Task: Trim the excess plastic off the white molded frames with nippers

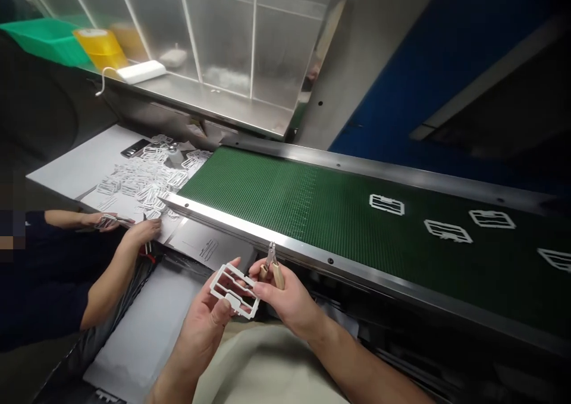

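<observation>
My left hand [207, 320] pinches a white plastic moulded frame [234, 290] by its lower edge, thumb on top. My right hand [285, 297] is closed round a small pair of cutters [273, 264] with tan handles, jaws pointing up, and its fingers also touch the frame's right side. Both hands hover below the near steel rail of a green conveyor belt [276, 196]. Several more white frames [387, 204] lie on the belt to the right.
A co-worker sits at the left, one hand [143, 231] on a grey table by a heap of white frames [143, 181], the other hand [100, 219] holding a tool. A steel shelf at the back carries a green bin [44, 38] and a yellow tub [102, 47].
</observation>
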A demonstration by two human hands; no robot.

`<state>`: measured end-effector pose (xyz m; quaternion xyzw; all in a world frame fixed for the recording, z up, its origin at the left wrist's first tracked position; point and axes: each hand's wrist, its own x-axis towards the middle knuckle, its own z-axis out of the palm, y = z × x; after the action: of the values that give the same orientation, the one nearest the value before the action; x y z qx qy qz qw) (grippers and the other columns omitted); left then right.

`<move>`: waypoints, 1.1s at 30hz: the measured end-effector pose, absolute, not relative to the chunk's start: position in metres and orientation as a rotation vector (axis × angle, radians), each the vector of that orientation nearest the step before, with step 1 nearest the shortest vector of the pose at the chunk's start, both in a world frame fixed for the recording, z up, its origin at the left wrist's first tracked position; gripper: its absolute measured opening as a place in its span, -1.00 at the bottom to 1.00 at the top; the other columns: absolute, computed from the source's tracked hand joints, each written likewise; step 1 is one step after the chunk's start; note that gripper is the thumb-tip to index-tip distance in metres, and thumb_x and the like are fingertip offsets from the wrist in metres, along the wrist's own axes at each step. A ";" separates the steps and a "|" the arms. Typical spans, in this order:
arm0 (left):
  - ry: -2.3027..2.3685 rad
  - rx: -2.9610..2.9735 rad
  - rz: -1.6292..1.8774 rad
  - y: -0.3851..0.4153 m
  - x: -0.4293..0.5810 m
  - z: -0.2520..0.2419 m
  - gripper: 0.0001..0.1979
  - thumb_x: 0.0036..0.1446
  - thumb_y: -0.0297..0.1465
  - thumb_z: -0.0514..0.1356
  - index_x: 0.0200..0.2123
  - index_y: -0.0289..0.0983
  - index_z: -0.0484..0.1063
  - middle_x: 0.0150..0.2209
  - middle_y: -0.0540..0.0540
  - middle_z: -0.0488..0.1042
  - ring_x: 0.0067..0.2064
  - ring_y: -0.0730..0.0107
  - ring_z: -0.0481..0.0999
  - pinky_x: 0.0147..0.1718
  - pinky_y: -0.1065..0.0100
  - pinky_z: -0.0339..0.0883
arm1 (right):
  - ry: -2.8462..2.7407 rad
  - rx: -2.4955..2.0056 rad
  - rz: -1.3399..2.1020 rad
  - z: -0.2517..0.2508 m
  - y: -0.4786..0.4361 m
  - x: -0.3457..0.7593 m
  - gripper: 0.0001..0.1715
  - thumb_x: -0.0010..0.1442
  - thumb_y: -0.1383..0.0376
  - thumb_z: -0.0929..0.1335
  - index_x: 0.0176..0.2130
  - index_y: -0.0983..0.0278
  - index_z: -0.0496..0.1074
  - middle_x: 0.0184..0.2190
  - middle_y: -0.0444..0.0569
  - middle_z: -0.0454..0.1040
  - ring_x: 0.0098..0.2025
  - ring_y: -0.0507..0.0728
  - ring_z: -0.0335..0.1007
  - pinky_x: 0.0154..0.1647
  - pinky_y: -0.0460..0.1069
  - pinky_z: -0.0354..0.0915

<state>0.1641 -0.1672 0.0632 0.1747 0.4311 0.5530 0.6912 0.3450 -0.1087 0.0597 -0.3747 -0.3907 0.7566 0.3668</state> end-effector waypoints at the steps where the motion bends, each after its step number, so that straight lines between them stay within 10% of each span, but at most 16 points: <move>1: 0.971 0.451 1.208 -0.163 0.161 0.064 -0.24 0.07 -0.01 0.59 0.28 -0.11 0.57 0.05 -0.19 0.73 -0.02 0.18 0.72 -0.05 0.34 0.58 | -1.006 -0.972 1.921 0.060 -0.109 0.344 -0.50 0.24 -0.01 0.62 -0.03 0.22 0.52 -0.18 -0.10 0.45 -0.15 0.11 0.40 0.00 0.04 0.39; 25: 1.276 1.603 1.128 -0.102 0.126 0.055 -0.52 0.35 -0.28 0.43 0.27 0.06 0.46 0.18 -0.07 0.46 0.21 0.20 0.54 0.18 0.22 0.51 | -1.152 -0.923 1.775 0.100 -0.077 0.326 -0.67 0.37 0.09 0.55 -0.06 0.20 0.46 -0.19 -0.10 0.46 -0.19 0.09 0.37 -0.11 0.02 0.38; 33: 1.223 1.294 1.453 -0.101 0.121 0.072 -0.23 0.16 -0.46 0.55 0.37 0.08 0.44 0.40 -0.13 0.40 0.37 0.04 0.54 0.16 0.20 0.65 | -0.856 -1.035 1.709 0.092 -0.064 0.326 -0.57 0.26 0.08 0.61 -0.09 0.23 0.47 -0.30 -0.17 0.44 -0.29 0.05 0.37 -0.17 0.00 0.34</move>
<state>0.1214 -0.1006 0.0718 0.5139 0.4855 0.5767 0.4094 0.3258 -0.0642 0.0917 -0.4215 -0.3487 0.6960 0.4650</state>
